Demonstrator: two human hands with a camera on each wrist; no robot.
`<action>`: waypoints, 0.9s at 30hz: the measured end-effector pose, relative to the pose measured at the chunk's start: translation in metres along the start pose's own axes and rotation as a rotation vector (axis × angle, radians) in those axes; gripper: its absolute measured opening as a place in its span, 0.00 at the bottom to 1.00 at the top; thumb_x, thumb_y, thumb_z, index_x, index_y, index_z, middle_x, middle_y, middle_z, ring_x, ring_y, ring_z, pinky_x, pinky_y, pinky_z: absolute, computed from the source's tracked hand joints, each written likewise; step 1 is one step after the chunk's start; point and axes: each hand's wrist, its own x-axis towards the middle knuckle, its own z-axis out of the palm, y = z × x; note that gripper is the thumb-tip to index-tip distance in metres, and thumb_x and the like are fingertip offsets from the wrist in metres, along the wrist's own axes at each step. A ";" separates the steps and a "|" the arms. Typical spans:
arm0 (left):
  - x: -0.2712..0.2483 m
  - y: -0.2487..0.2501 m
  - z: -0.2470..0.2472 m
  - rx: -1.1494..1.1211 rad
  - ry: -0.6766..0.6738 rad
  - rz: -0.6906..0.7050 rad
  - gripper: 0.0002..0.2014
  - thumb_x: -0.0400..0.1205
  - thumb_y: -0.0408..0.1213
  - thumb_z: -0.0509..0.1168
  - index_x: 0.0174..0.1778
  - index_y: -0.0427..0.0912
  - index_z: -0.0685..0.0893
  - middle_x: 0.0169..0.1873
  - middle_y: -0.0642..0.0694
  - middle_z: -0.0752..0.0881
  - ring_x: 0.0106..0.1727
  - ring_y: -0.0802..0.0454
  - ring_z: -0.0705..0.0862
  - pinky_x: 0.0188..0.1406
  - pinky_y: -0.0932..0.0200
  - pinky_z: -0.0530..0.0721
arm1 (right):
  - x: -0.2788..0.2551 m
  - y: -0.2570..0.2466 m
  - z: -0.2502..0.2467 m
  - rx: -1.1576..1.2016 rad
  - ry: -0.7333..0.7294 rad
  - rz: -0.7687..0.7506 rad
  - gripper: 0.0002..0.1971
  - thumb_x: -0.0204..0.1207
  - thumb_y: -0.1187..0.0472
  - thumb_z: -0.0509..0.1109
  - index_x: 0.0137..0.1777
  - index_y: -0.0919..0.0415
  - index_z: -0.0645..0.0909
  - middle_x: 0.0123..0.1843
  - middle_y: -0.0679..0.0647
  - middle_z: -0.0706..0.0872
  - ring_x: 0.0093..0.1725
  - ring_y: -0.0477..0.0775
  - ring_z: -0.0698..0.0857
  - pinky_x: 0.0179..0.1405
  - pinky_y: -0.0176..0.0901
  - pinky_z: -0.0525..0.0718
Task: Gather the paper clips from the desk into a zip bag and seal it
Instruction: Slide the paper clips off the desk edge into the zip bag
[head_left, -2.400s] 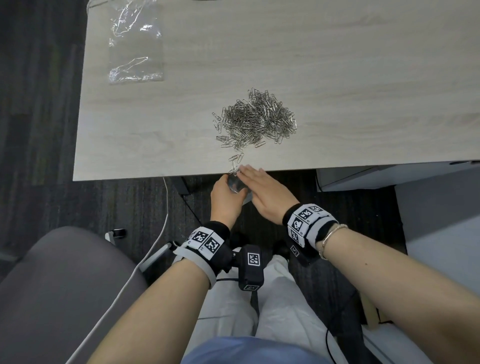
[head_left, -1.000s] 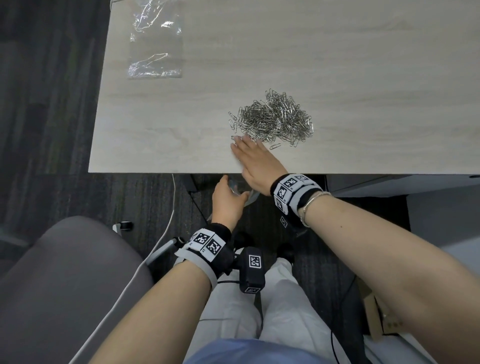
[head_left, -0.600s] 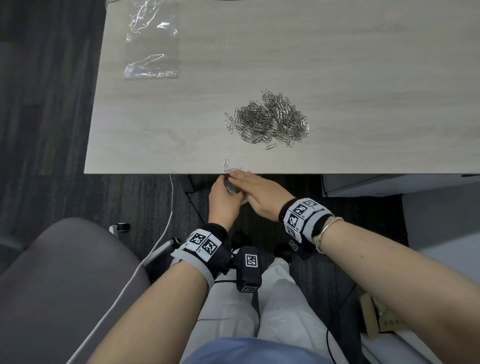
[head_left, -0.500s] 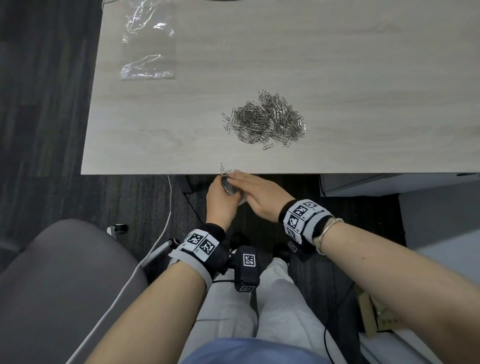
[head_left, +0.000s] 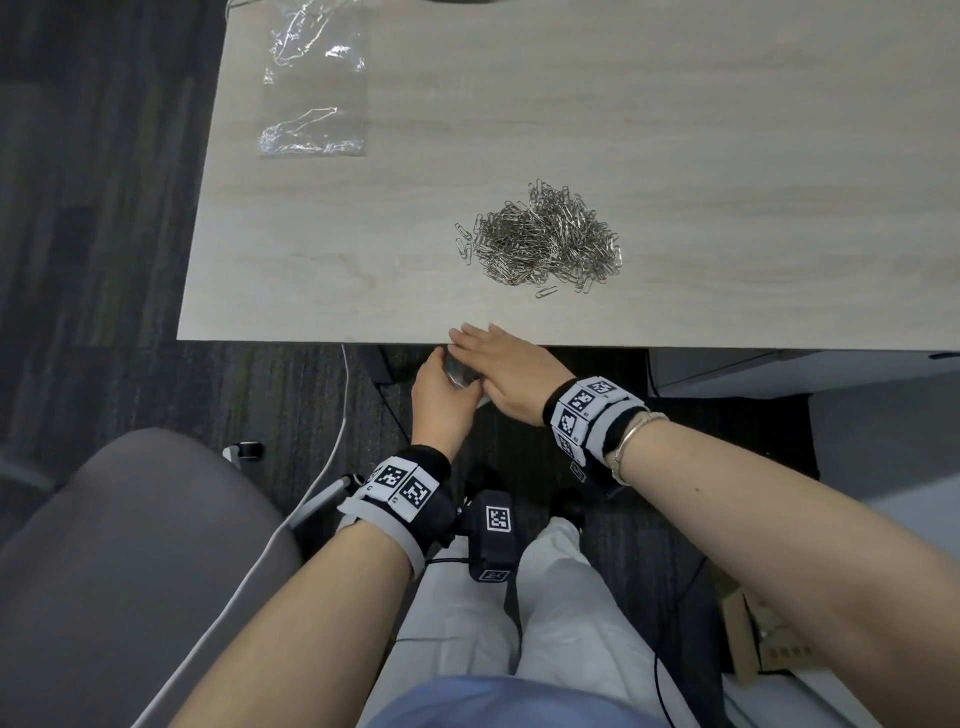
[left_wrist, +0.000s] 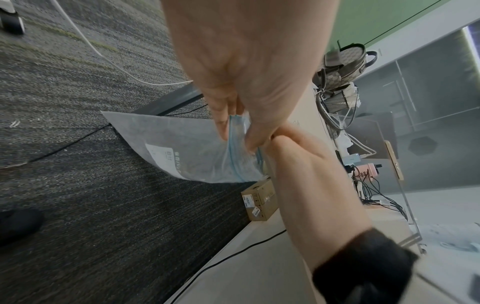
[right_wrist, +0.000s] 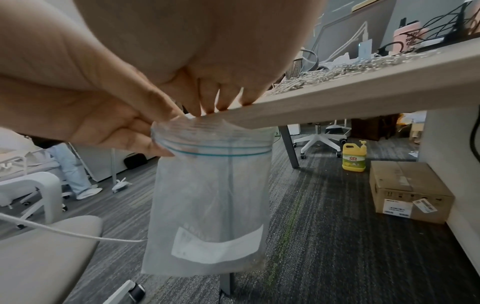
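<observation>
A pile of silver paper clips (head_left: 540, 239) lies on the light wood desk (head_left: 322, 270), a little back from its near edge. Just under that edge my left hand (head_left: 441, 400) pinches the rim of a clear zip bag (right_wrist: 207, 205) with a blue zip line, so it hangs mouth-up below the desk. In the left wrist view the zip bag (left_wrist: 187, 152) is held between thumb and fingers. My right hand (head_left: 498, 358) lies over the bag's mouth, with straight fingers (right_wrist: 221, 102) touching the desk's edge. What is inside the bag is unclear.
A second clear plastic bag (head_left: 311, 88) lies at the desk's far left corner. A grey chair (head_left: 130, 571) stands to my left. Under the desk are a cardboard box (right_wrist: 407, 189) and a yellow bottle (right_wrist: 354, 157). One paper clip (left_wrist: 14, 123) lies on the carpet.
My right hand reached to the pile, drew a few clips back to the edge above the bag, and those clips no longer show. The left hand kept the bag under the edge.
</observation>
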 end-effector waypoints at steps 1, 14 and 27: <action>0.000 -0.001 0.000 0.014 -0.003 -0.013 0.31 0.76 0.35 0.70 0.75 0.35 0.68 0.70 0.40 0.77 0.67 0.50 0.77 0.62 0.63 0.72 | -0.006 0.001 0.001 0.016 0.014 -0.011 0.27 0.77 0.68 0.55 0.78 0.62 0.63 0.82 0.56 0.62 0.83 0.53 0.55 0.82 0.46 0.46; -0.025 0.004 0.031 0.140 -0.165 0.160 0.19 0.79 0.31 0.65 0.67 0.39 0.78 0.68 0.42 0.77 0.69 0.48 0.77 0.70 0.59 0.73 | -0.072 0.041 0.016 0.135 -0.039 0.251 0.12 0.78 0.62 0.62 0.59 0.59 0.81 0.59 0.56 0.82 0.57 0.59 0.82 0.56 0.51 0.79; -0.039 0.029 0.063 0.621 -0.664 0.226 0.21 0.84 0.54 0.54 0.36 0.40 0.78 0.37 0.43 0.82 0.41 0.45 0.81 0.38 0.54 0.74 | -0.104 0.066 0.004 0.186 -0.018 0.353 0.10 0.71 0.65 0.62 0.46 0.63 0.85 0.50 0.56 0.84 0.50 0.58 0.82 0.51 0.50 0.81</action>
